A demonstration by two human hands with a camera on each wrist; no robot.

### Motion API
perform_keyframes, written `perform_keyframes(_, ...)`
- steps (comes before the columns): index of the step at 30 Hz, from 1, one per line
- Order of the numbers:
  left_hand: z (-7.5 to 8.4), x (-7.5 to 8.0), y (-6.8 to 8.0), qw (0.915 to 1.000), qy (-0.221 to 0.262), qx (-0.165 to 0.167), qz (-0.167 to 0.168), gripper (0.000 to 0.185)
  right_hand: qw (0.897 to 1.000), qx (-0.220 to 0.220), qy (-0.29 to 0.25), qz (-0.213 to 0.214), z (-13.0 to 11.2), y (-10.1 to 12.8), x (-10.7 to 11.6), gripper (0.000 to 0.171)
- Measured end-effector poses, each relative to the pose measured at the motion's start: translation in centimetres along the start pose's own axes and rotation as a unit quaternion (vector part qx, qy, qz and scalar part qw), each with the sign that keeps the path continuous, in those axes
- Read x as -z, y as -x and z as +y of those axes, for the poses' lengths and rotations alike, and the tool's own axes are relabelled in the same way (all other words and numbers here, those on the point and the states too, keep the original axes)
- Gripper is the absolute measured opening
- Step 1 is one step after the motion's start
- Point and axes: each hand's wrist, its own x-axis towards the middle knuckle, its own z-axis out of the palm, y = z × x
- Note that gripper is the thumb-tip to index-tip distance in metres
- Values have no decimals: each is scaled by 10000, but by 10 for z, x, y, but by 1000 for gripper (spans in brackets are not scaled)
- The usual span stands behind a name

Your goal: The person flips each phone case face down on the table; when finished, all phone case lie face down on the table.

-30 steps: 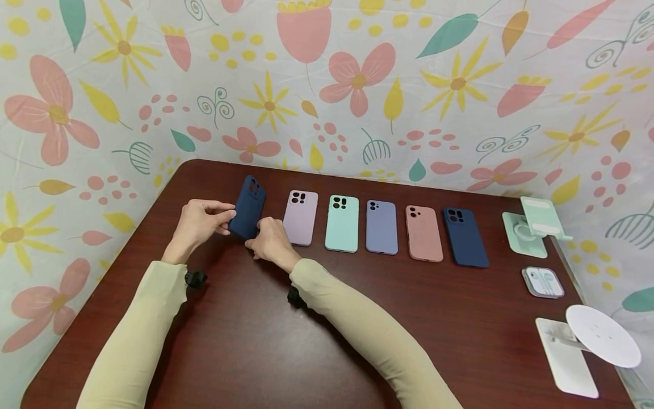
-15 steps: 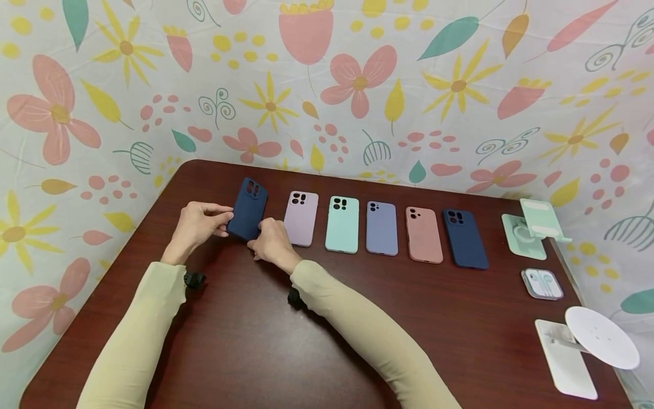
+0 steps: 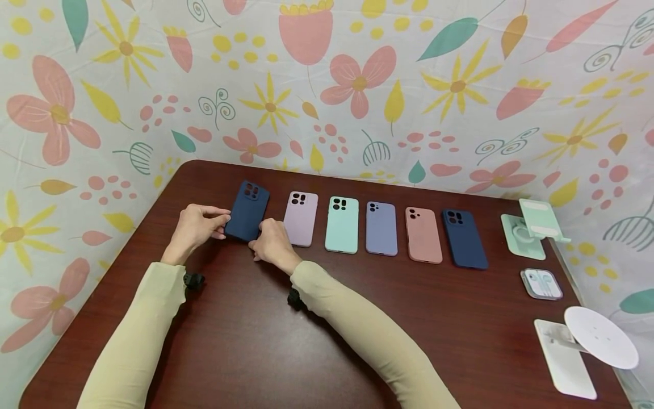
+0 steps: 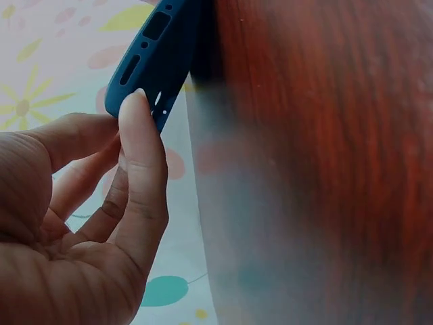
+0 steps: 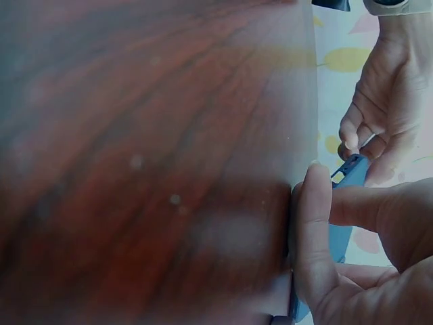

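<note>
A dark blue phone case (image 3: 247,211) stands at the table's left, back face up and tilted with its lower edge raised. My left hand (image 3: 196,228) pinches its lower left side between thumb and fingers; the left wrist view shows the case's (image 4: 143,61) bottom edge with port cutouts and a hollow inside. At the lower right corner, my right hand (image 3: 272,243) holds the same case by thumb and finger. Part of the blue case (image 5: 340,240) is hidden behind that hand in the right wrist view. Just right lies a lilac phone case (image 3: 301,218).
In a row to the right lie a mint case (image 3: 342,224), a periwinkle case (image 3: 381,228), a pink case (image 3: 424,234) and another dark blue case (image 3: 465,238). A mint stand (image 3: 523,236), boxed earphones (image 3: 542,283) and a white stand (image 3: 564,358) line the right edge.
The held blue case has turned to show more of its back and sunk slightly towards the table. My left hand has shifted a little left and nearer; the right hand has barely moved.
</note>
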Motion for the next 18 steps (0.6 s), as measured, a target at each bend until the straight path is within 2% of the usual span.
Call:
perform_keyframes(9,-4,-2,-3,9998,-55,160,-110,29,10000,-86,-6,-29,0,2,1,44)
perform_keyframes(18,-6,-7,-8,9994,-181,143,-268,30,10000,-75,-18,-14,2,3,2,42)
